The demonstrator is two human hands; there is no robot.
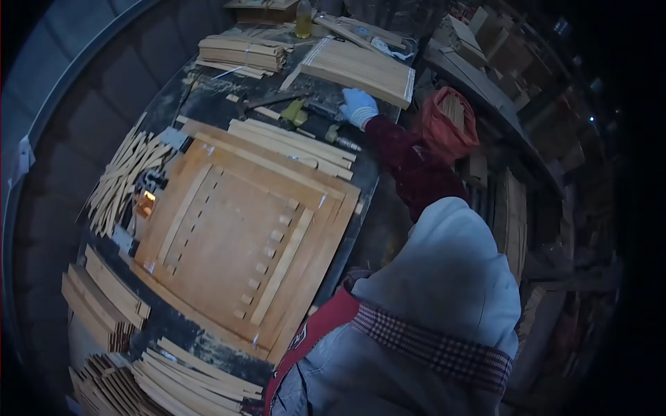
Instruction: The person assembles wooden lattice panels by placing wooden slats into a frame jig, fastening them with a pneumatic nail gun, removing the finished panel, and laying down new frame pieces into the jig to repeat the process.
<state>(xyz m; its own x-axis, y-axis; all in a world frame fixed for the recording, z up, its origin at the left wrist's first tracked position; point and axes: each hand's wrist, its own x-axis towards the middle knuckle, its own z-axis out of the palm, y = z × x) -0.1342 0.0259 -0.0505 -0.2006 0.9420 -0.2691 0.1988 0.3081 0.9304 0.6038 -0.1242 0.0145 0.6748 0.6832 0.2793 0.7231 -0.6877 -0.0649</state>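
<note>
My right hand [359, 107], in a light blue-white glove with a dark red sleeve, reaches over the far right part of the dark table. It is beside the near edge of a stack of wooden slatted panels [357, 66]. Close to its fingers lie a dark tool [322, 108], a yellow-green tool part [295, 113] and a metal fitting [343, 139]. Whether the fingers touch or grip any of these I cannot make out. A wooden jig board [232, 236] with slotted rows and raised strips lies nearest my body. My left hand is out of view.
Pale strips [298, 145] lie along the board's far side. Loose sticks [125, 180] and stacked slats [104, 305] line the left. More strips [187, 378] are at the bottom. A bundle [243, 54], a yellow-liquid bottle [304, 19] and a red sack [451, 121] stand farther off.
</note>
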